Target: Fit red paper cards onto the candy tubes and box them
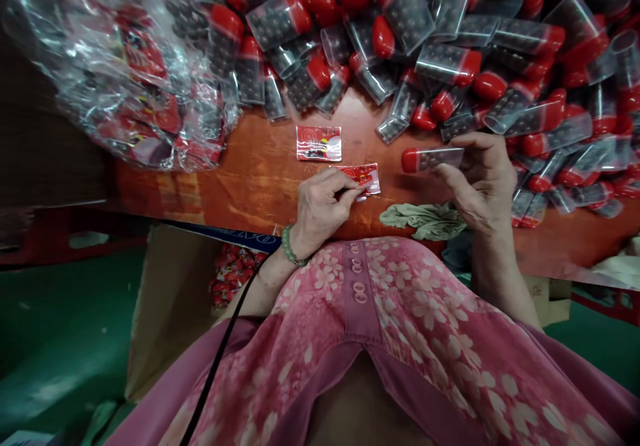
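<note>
My left hand (325,205) is closed on the near edge of a red printed sleeve (369,178), pinched between thumb and fingers at the table. A second flat red sleeve (319,143) lies just beyond it. Between thumb and fingertips, my right hand (477,179) holds a clear tube with a red cap (431,159). Dark beads show inside it, and its cap points left toward the sleeves. Beneath the tube, a crumpled green cloth (425,218) lies at the table edge.
Many similar red-capped tubes (445,63) are heaped across the back and right of the wooden table (260,166). A clear plastic bag (150,93) of red sleeves sits at the left. Below the table edge, an open cardboard box (163,299) stands beside small red packets (235,273).
</note>
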`<action>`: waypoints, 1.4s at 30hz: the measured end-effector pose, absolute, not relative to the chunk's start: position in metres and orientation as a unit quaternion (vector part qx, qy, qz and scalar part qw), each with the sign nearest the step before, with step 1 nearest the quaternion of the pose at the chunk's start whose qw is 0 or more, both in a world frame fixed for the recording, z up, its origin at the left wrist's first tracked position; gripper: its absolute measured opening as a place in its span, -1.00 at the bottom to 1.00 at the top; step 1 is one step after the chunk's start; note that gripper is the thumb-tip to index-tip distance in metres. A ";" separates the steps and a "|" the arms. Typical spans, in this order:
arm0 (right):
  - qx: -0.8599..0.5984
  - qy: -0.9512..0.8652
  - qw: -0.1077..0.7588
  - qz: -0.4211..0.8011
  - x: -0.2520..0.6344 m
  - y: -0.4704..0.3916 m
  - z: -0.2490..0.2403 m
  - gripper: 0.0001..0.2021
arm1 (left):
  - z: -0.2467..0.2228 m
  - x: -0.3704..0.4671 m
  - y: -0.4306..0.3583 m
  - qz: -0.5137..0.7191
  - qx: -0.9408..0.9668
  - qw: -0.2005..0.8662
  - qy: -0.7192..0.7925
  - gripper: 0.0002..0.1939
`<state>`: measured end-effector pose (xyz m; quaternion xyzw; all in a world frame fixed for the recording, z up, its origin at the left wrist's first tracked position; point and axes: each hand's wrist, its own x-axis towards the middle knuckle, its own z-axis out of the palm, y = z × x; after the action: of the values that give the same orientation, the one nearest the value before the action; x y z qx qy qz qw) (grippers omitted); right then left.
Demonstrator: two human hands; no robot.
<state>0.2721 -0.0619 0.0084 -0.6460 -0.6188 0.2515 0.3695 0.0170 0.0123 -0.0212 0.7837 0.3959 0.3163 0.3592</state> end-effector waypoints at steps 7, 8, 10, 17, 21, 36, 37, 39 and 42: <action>-0.638 -0.624 0.397 0.214 0.256 -0.064 0.020 -0.75 | -0.009 0.010 0.014 0.348 0.746 0.425 0.378 -0.84; -0.626 -0.630 0.403 0.221 0.254 -0.062 0.022 -0.77 | -0.007 0.009 0.014 0.347 0.749 0.426 0.371 -0.84; -0.607 -0.638 0.406 0.243 0.252 -0.059 0.025 -0.79 | -0.005 0.007 0.014 0.349 0.752 0.423 0.365 -0.82; -0.574 -0.691 0.321 0.300 0.249 -0.055 0.035 -0.83 | 0.001 0.001 0.013 0.344 0.782 0.398 0.334 -0.81; -0.540 -0.730 0.260 0.328 0.244 -0.054 0.049 -0.78 | 0.003 -0.003 0.010 0.285 0.839 0.346 0.307 -0.79; -0.526 -0.696 0.277 0.403 0.235 -0.041 0.042 -0.74 | 0.000 -0.006 0.009 0.203 0.751 0.534 0.330 -0.73; -0.528 -0.692 0.283 0.402 0.234 -0.041 0.040 -0.73 | -0.001 -0.005 0.009 0.203 0.744 0.541 0.335 -0.73; -0.539 -0.686 0.287 0.396 0.232 -0.039 0.037 -0.71 | -0.003 -0.003 0.010 0.204 0.738 0.544 0.344 -0.75; -0.543 -0.688 0.267 0.401 0.232 -0.036 0.034 -0.69 | -0.005 0.000 0.011 0.200 0.736 0.546 0.347 -0.76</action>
<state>0.2322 -0.0361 0.0343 -0.5434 -0.6879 0.4005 0.2667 0.0003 0.0109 -0.0050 0.7359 0.3468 0.2003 0.5459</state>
